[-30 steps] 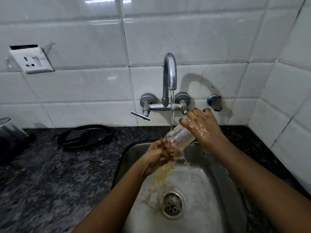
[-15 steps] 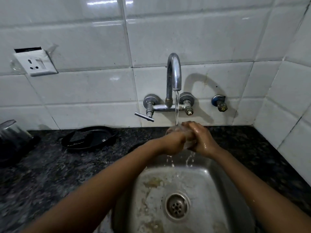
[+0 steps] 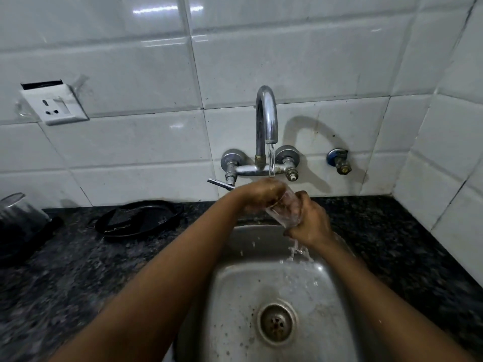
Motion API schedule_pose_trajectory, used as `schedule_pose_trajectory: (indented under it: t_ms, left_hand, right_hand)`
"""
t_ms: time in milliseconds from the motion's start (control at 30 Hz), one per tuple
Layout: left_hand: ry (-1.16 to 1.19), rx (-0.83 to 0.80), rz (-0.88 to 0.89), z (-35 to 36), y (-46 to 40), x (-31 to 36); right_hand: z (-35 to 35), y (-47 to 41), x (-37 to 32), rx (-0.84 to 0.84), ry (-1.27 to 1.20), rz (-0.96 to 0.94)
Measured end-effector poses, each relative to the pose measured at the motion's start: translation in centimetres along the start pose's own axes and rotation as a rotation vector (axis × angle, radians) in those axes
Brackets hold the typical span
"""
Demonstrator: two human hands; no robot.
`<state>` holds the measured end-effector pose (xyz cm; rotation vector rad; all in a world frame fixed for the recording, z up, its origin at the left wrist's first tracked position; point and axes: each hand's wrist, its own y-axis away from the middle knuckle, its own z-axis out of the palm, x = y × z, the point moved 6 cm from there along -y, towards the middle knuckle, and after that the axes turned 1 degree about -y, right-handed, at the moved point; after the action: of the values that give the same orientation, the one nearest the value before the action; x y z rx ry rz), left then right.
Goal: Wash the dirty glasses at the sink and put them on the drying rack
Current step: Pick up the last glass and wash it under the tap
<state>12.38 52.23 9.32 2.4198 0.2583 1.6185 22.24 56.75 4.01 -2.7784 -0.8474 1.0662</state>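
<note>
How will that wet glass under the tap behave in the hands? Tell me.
The glass is probably slippery: water runs over it and both hands, left hand and right hand, look wet. It looks thin and clear, so likely fragile against the steel sink. Being cylindrical, it may roll if laid down.

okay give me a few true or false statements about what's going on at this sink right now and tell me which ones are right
1. Water is running from the tap. True.
2. The glass rests on the sink floor. False: both hands hold it up under the stream.
3. The left hand is at the glass's upper end, the right hand grips lower. True.
4. The black pan lies inside the sink. False: it sits on the counter, left of the sink.
5. A wall socket is mounted right of the tap. False: it is to the left.
</note>
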Motion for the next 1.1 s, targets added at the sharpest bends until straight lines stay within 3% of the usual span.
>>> schedule_pose_trajectory:
  t_ms: [133,167,233,300,367,433,500,533,633,667,767,867,933,1033,1100]
  left_hand:
    - [-0.197,0.743,0.106,0.3,1.1,-1.1]
    - [-0.19,0.877,0.132,0.3,1.9,-1.2]
    - [-0.137,0.985,0.192,-0.2,2.4,-1.6]
    - [-0.09,0.953,0.235,-0.8,2.5,-2.1]
    - [0.126,0.863,0.316,-1.0,2.8,-2.4]
    - [0.361,0.769,0.36,-0.7,2.8,-3.0]
    - [0.438,0.772,0.32,-0.5,2.7,-3.5]
    - [0.402,0.783,0.282,-0.4,2.4,-3.7]
    - [0.01,0.771,0.049,0.8,1.7,-3.4]
    - [-0.023,0.791,0.017,1.2,1.8,-3.2]
    - [0.099,0.877,0.07,0.7,2.0,-3.0]
    - [0.45,0.777,0.197,-0.4,1.5,-3.8]
    - [0.577,0.687,0.283,-0.4,1.3,-3.6]
    - [0.436,0.766,0.222,-0.3,0.9,-3.5]
    - [0.221,0.805,0.05,0.0,0.5,-3.5]
  right_hand:
    - [0.6,2.2,-2.3,-0.073,0.303,-0.017]
    - [1.0,2.8,-3.0,-0.084,0.343,-0.052]
    - [1.4,3.8,-3.6,-0.086,0.25,-0.1]
    - [1.9,3.9,-2.9,-0.199,-0.157,-0.071]
    - [2.4,4.2,-2.1,-0.396,-0.775,0.042]
    - [2.9,4.8,-1.9,-0.547,-1.165,0.184]
    - [2.8,4.6,-1.8,-0.525,-1.114,0.213]
    - [2.6,4.4,-1.9,-0.457,-0.951,0.185]
    - [1.6,4.1,-2.8,-0.187,-0.089,0.029]
    - [1.3,4.3,-3.2,-0.112,0.067,0.007]
    - [1.5,4.1,-2.8,-0.146,-0.033,-0.024]
    - [1.9,4.4,-1.1,-0.471,-0.729,0.149]
    - [2.0,5.3,-0.7,-0.559,-1.001,0.254]
    - [1.7,5.2,-0.9,-0.364,-0.796,0.267]
    - [0.9,5.0,-1.7,-0.164,-0.203,0.181]
